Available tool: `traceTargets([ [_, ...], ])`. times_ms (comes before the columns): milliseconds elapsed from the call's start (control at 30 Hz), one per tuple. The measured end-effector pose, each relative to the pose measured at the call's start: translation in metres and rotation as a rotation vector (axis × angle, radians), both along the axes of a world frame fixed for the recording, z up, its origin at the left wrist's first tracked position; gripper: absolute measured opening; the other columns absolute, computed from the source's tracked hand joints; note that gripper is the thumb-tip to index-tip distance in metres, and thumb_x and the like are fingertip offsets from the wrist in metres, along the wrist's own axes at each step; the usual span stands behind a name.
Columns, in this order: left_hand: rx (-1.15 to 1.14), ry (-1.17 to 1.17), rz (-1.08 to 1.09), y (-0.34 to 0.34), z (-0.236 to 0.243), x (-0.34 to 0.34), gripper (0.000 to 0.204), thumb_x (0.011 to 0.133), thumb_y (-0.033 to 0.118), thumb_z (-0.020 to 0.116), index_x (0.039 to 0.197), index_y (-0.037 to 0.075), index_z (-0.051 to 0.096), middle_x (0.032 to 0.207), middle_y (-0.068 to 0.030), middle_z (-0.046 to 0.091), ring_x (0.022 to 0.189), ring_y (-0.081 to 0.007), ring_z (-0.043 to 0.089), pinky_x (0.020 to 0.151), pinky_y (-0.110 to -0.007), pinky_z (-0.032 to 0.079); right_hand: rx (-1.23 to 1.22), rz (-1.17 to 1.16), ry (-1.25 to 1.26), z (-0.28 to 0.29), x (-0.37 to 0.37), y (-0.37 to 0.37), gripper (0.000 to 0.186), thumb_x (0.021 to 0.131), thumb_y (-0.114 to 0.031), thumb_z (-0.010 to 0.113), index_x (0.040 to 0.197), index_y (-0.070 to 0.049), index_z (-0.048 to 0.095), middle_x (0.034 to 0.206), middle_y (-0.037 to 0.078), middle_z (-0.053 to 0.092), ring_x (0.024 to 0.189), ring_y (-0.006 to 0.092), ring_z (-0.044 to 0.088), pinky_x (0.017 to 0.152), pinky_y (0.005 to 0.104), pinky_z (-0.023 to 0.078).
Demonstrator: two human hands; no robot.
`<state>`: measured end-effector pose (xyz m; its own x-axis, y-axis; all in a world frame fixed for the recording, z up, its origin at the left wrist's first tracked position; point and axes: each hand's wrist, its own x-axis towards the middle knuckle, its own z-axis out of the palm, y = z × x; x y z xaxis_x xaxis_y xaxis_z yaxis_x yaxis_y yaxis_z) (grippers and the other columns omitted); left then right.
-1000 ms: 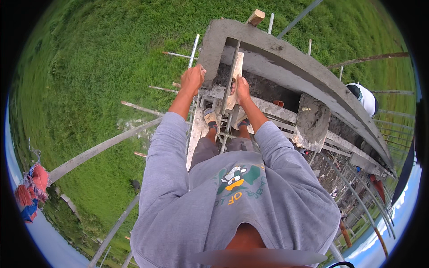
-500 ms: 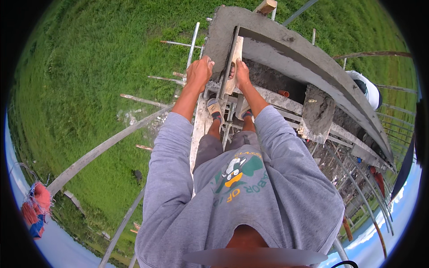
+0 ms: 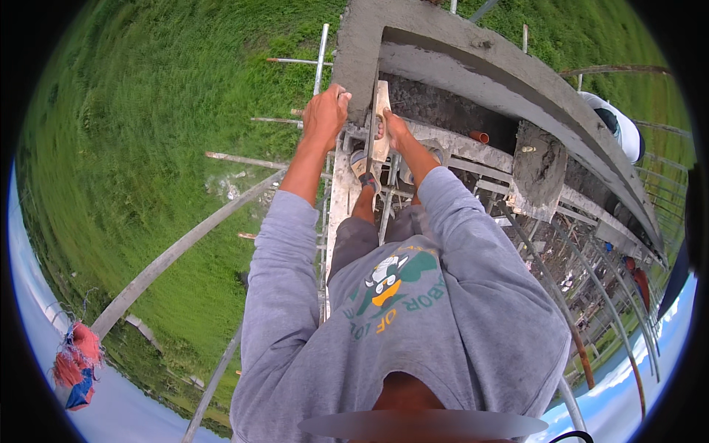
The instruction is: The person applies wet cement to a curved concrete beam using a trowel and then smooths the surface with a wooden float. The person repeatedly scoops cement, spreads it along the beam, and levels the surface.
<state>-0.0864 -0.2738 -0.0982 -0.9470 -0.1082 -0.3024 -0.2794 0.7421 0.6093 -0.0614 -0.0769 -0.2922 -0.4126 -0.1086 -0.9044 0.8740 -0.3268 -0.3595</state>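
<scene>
My right hand [image 3: 396,127] is closed round the pale wooden grip of a plastering float [image 3: 382,96], fingers passing through its cut-out. The float's long thin blade is seen edge-on, beside the inner edge of a grey, freshly rendered concrete wall [image 3: 357,63]. Its lower end reaches down over my left foot in the view. My left hand [image 3: 326,117] is curled up at the wall's outer left edge, close to the corner. Whatever its fingers might hold is hidden.
A mortar-covered board [image 3: 540,166] lies on the right, near an orange pipe end [image 3: 480,137]. The curved concrete ledge [image 3: 509,70] runs off to a person in white [image 3: 619,127]. I stand on a narrow scaffold plank [image 3: 340,196] among poles [image 3: 192,221], high above grass.
The float has come down toward me along the wall's inner edge, with my right hand on it. My left hand stays curled near the outer edge. The whole view has shifted slightly.
</scene>
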Motion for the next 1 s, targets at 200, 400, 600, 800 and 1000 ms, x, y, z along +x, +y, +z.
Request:
traceTargets([
  [200,-0.066,-0.027,-0.027,-0.001,-0.002,-0.004,0.029,0.098,0.032,0.062,0.113,0.009,0.073,0.098,-0.0241,0.074,0.095,-0.0447,0.069,0.084,-0.052,0.052,0.110,-0.163,-0.179,-0.013,0.088,0.081,0.036,0.109,-0.042,0.049,0.104,-0.007,0.058,0.074,0.004,0.053,0.060,0.0179,0.053,0.055,0.0361,0.051],
  [400,-0.185,-0.009,-0.068,-0.002,-0.006,-0.007,0.029,0.099,0.034,0.062,0.112,0.010,0.074,0.101,-0.0224,0.074,0.099,-0.0435,0.069,0.085,-0.051,0.053,0.354,-0.246,0.013,0.065,0.131,0.259,0.036,0.106,-0.042,0.054,0.100,-0.006,0.057,0.067,0.004,0.050,0.050,0.0172,0.049,0.046,0.0358,0.047],
  [600,-0.264,0.061,-0.172,-0.008,-0.018,-0.015,0.028,0.098,0.033,0.063,0.109,0.011,0.075,0.101,-0.0210,0.075,0.097,-0.0431,0.070,0.085,-0.052,0.053,0.611,-0.386,0.097,0.143,0.259,0.390,0.038,0.103,-0.044,0.060,0.105,-0.006,0.054,0.069,0.003,0.052,0.050,0.0153,0.051,0.046,0.0350,0.049],
  [800,-0.291,0.085,-0.253,-0.013,-0.024,-0.021,0.031,0.097,0.032,0.063,0.107,0.005,0.075,0.101,-0.0215,0.075,0.096,-0.0430,0.070,0.086,-0.051,0.052,0.693,-0.608,-0.087,0.154,0.403,0.372,0.037,0.102,-0.045,0.062,0.102,-0.009,0.055,0.071,0.001,0.048,0.052,0.0138,0.048,0.045,0.0338,0.047],
  [1000,-0.323,0.054,-0.224,-0.012,-0.027,-0.024,0.031,0.098,0.031,0.063,0.107,0.004,0.075,0.102,-0.0212,0.075,0.097,-0.0428,0.070,0.087,-0.051,0.052,0.645,-0.715,-0.419,0.119,0.504,0.297,0.032,0.100,-0.030,0.063,0.091,0.000,0.067,0.069,0.005,0.053,0.053,0.0184,0.051,0.045,0.0374,0.047],
])
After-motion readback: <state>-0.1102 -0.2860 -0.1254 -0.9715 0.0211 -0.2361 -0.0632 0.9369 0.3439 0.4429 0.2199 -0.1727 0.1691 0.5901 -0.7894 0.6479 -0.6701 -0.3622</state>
